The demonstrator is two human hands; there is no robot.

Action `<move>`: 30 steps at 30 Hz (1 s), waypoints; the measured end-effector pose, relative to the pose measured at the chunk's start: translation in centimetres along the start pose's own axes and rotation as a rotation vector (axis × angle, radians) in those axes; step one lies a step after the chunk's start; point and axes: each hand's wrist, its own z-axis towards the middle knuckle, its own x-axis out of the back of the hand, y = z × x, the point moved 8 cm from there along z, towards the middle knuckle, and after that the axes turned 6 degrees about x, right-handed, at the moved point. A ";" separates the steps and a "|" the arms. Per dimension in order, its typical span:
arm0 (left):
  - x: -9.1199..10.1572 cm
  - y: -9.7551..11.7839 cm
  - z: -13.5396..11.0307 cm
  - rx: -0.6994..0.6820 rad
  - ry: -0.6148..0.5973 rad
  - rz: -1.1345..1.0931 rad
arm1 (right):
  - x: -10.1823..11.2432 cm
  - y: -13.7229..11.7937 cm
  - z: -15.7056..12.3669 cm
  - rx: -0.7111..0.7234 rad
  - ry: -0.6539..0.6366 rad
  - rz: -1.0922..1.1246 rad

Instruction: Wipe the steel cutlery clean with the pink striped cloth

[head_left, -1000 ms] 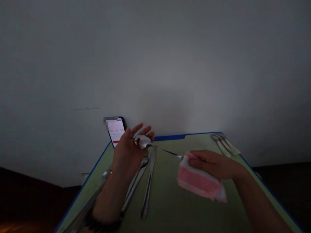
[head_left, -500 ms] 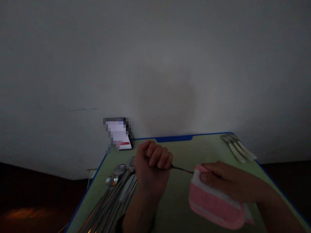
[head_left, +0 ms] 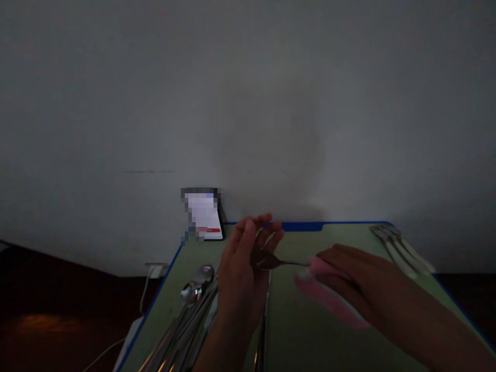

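Note:
A spoon (head_left: pixel 267 260) lies level between my two hands. My left hand (head_left: pixel 246 263) has its fingers loosened and spread, with the spoon's bowl against or just beside the palm; exact contact is hard to see. My right hand (head_left: pixel 349 268) pinches a pink and white cloth (head_left: pixel 329 299) around the spoon's handle, whose end is hidden in the cloth. Left of my left hand lies a heap of cutlery, with two spoon bowls (head_left: pixel 194 292) showing at its top. Another long metal utensil (head_left: pixel 263 330) lies just right of my left forearm.
The green table (head_left: pixel 302 330) has a blue edge and stands against a grey wall (head_left: pixel 271 103). A phone (head_left: pixel 205 214) leans at its back left corner. Several forks with pale handles (head_left: pixel 403 250) lie at the back right. A white plug and cable (head_left: pixel 155 271) are beyond the left edge.
My left hand has opened from a fist around the spoon's head, uncovering the bowl. My right hand, still gripping cloth and handle, has turned over slightly. The view has shifted a little left.

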 end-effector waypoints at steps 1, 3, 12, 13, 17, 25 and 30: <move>0.1 -0.1 0.0 -0.022 0.022 -0.068 | -0.3 0.1 0.0 -0.002 -0.022 0.031; 0.4 -0.4 0.1 -0.061 0.059 -0.162 | -1.0 0.3 0.2 -0.008 -0.082 0.098; 1.8 -0.3 1.6 -0.040 0.133 0.162 | -0.8 1.8 1.8 0.000 -0.037 0.069; 1.7 0.0 1.5 -0.058 0.105 0.274 | -0.7 1.9 1.8 0.013 -0.047 0.071; 0.2 0.3 0.8 -0.160 -0.105 0.895 | 0.1 2.4 1.3 0.037 -0.090 0.058; -2.9 -1.8 -1.1 -0.493 -0.487 1.475 | -2.2 2.0 2.4 0.100 -0.170 0.063; -2.3 -1.3 -0.7 -0.481 -0.438 1.436 | -4.4 1.6 4.2 0.150 -0.107 0.191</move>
